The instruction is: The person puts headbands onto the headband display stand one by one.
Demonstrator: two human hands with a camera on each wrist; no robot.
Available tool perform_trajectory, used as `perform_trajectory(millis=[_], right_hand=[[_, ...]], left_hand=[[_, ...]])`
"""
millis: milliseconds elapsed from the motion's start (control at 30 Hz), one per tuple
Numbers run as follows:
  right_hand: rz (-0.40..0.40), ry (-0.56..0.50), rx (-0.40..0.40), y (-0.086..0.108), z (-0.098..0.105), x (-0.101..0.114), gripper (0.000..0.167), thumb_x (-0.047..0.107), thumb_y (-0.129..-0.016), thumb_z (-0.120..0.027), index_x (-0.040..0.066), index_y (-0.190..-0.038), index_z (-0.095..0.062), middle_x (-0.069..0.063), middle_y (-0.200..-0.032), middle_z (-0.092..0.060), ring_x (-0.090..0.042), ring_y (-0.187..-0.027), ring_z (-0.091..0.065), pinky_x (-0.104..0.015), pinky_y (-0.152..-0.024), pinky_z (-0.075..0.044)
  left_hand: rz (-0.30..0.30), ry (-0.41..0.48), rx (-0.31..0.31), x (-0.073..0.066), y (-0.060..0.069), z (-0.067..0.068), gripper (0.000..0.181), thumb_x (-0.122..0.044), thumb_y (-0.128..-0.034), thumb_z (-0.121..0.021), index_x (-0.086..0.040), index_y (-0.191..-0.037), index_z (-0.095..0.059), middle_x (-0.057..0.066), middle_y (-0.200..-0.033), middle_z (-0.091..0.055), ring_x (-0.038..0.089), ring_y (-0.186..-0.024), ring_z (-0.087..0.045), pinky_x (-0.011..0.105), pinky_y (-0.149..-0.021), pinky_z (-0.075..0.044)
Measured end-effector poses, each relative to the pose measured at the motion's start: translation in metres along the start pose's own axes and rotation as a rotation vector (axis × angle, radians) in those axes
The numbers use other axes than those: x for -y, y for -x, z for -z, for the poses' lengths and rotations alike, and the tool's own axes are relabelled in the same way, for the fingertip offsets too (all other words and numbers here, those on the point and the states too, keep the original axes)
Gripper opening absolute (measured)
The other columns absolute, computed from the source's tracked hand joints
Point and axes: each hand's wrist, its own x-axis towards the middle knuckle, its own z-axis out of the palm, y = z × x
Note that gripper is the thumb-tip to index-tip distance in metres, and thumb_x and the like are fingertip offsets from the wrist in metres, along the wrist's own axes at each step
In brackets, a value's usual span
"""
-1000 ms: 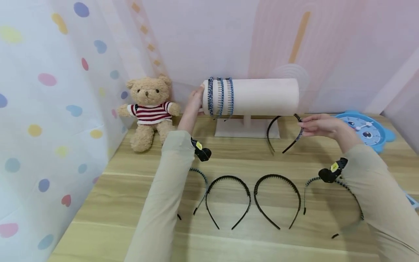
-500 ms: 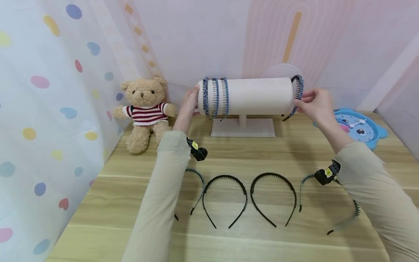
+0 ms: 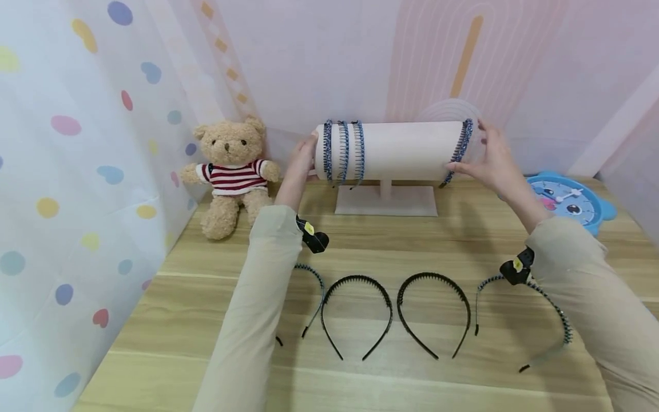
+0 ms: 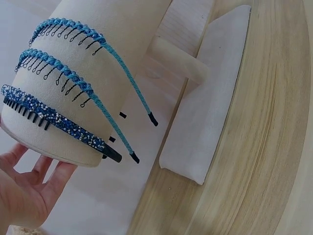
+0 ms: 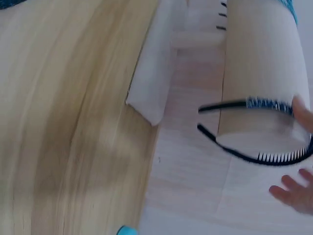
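A white padded cylinder stand (image 3: 407,150) lies across the back of the table on a short post and flat base (image 3: 386,201). Several headbands go round its left part: a glittery blue one (image 4: 58,120) nearest the end and two turquoise braided ones (image 4: 58,70). My left hand (image 3: 301,163) rests its fingers on the stand's left end. At the right end, a glittery dark-blue headband (image 3: 460,150) sits tilted, partly round the cylinder. The thumb of my right hand (image 3: 495,160) touches its front side, while in the right wrist view the other fingers are spread apart from it.
Several headbands lie in a row on the wooden table, including two black ones (image 3: 357,315) (image 3: 433,315) and a bluish one (image 3: 558,315) by my right sleeve. A teddy bear (image 3: 234,171) sits at the left, a blue clock (image 3: 571,200) at the right.
My right hand has raised the glittery headband from below the stand's right end and slid it leftward over that end; its fingers have spread. The left hand stays at the left end.
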Motion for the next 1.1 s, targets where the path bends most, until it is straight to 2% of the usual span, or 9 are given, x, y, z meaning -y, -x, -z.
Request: perform_trajectory(millis=[67, 167, 267, 400, 533, 667, 867, 1100], right_hand=[[0.051, 0.026, 0.045, -0.002, 0.003, -0.004, 0.096, 0.033, -0.082, -0.067, 0.009, -0.147, -0.001, -0.022, -0.152, -0.008, -0.043, -0.136, -0.015, -0.059, -0.108, -0.018], [0.137, 0.079, 0.075, -0.005, 0.004, -0.009, 0.094, 0.033, -0.083, -0.066, 0.010, -0.148, -0.002, -0.020, -0.153, -0.004, -0.041, -0.139, -0.007, -0.059, -0.111, -0.010], [0.231, 0.122, 0.050, -0.007, 0.002, -0.014, 0.093, 0.027, -0.081, -0.069, 0.008, -0.147, -0.008, -0.020, -0.152, -0.010, -0.041, -0.138, -0.011, -0.058, -0.111, -0.013], [0.351, 0.184, -0.001, -0.011, 0.000, -0.017, 0.093, 0.016, -0.072, -0.078, -0.002, -0.143, -0.019, -0.024, -0.148, -0.021, -0.044, -0.135, -0.021, -0.057, -0.109, -0.019], [0.350, 0.272, 0.042, -0.020, 0.002, -0.005, 0.095, 0.023, -0.068, -0.081, -0.004, -0.139, -0.024, -0.023, -0.144, -0.030, -0.045, -0.130, -0.029, -0.057, -0.107, -0.024], [0.328, 0.327, 0.116, -0.030, 0.002, 0.013, 0.099, 0.032, -0.065, -0.082, -0.003, -0.139, -0.025, -0.023, -0.141, -0.034, -0.042, -0.131, -0.029, -0.053, -0.110, -0.021], [0.339, 0.351, 0.161, -0.042, -0.009, 0.033, 0.102, 0.037, -0.063, -0.083, -0.006, -0.137, -0.028, -0.024, -0.140, -0.037, -0.038, -0.133, -0.028, -0.051, -0.113, -0.012], [0.354, 0.353, 0.200, -0.054, -0.029, 0.057, 0.102, 0.041, -0.063, -0.082, -0.005, -0.137, -0.029, -0.022, -0.141, -0.038, -0.035, -0.133, -0.030, -0.049, -0.114, -0.009]], left_hand=[[0.001, 0.003, 0.003, 0.000, 0.000, -0.001, 0.058, -0.055, -0.0919, -0.037, -0.022, -0.140, -0.034, 0.004, -0.139, -0.042, 0.027, -0.120, -0.048, 0.042, -0.095, -0.044], [-0.008, 0.006, 0.007, -0.001, 0.000, -0.001, 0.058, -0.054, -0.0922, -0.037, -0.021, -0.140, -0.034, 0.005, -0.138, -0.043, 0.027, -0.120, -0.048, 0.041, -0.094, -0.045], [-0.014, 0.006, 0.006, 0.000, 0.000, -0.002, 0.057, -0.054, -0.0924, -0.037, -0.020, -0.139, -0.035, 0.006, -0.137, -0.044, 0.027, -0.119, -0.049, 0.041, -0.093, -0.045], [-0.017, 0.000, 0.013, 0.000, 0.000, -0.002, 0.057, -0.054, -0.0925, -0.037, -0.020, -0.139, -0.035, 0.007, -0.136, -0.045, 0.028, -0.119, -0.049, 0.041, -0.093, -0.046], [-0.015, 0.001, 0.012, 0.000, 0.000, -0.001, 0.058, -0.054, -0.0925, -0.036, -0.021, -0.139, -0.034, 0.006, -0.138, -0.043, 0.028, -0.121, -0.047, 0.041, -0.094, -0.044], [-0.008, -0.003, -0.002, 0.000, 0.000, 0.002, 0.057, -0.054, -0.0923, -0.036, -0.021, -0.139, -0.035, 0.006, -0.136, -0.045, 0.027, -0.119, -0.048, 0.041, -0.094, -0.044], [-0.002, -0.008, -0.017, -0.001, -0.002, 0.000, 0.056, -0.054, -0.0919, -0.037, -0.020, -0.137, -0.038, 0.005, -0.135, -0.045, 0.026, -0.117, -0.050, 0.040, -0.092, -0.046], [0.004, 0.014, -0.010, 0.000, -0.001, 0.000, 0.055, -0.054, -0.0915, -0.039, -0.021, -0.136, -0.039, 0.006, -0.135, -0.046, 0.027, -0.118, -0.049, 0.041, -0.094, -0.045]])
